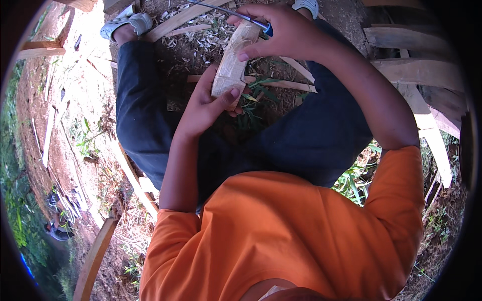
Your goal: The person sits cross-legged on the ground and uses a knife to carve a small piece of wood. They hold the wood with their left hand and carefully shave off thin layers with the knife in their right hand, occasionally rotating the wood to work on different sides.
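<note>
Two hands work one wood block (232,60) held above the lap, over the chip-strewn ground (191,45). Left hand (203,108) wraps its lower end; right hand (283,31) is closed on what seems a blue-handled blade (236,14). A slip could cut the left thumb.

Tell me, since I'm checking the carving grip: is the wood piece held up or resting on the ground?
Held up: left hand grips the wood piece above the ground.
</note>
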`<control>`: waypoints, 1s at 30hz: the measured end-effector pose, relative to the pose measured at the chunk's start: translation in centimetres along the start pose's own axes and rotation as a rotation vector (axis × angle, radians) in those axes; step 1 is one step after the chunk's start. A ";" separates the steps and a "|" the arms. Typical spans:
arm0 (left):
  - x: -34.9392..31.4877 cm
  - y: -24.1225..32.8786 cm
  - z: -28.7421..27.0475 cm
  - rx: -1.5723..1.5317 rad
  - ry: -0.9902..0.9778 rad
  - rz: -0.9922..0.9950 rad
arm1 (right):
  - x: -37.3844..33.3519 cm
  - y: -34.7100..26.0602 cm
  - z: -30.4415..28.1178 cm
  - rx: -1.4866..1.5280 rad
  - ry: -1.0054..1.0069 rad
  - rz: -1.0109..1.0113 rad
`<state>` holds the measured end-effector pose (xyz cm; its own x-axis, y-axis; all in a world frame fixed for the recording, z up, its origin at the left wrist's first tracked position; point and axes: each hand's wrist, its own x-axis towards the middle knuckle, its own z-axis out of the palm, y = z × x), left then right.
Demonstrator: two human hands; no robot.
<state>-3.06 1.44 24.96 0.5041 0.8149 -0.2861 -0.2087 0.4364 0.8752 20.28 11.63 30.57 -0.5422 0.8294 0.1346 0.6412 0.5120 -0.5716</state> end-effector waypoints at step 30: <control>-0.9 1.9 -2.1 -0.479 0.311 0.418 | -1.5 -1.4 -3.3 0.455 -0.182 0.353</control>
<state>-5.68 2.34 26.05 0.0536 0.9908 -0.1243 -0.7140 0.1251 0.6889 21.98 10.40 33.81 -0.4494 0.8594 -0.2440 0.5240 0.0324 -0.8511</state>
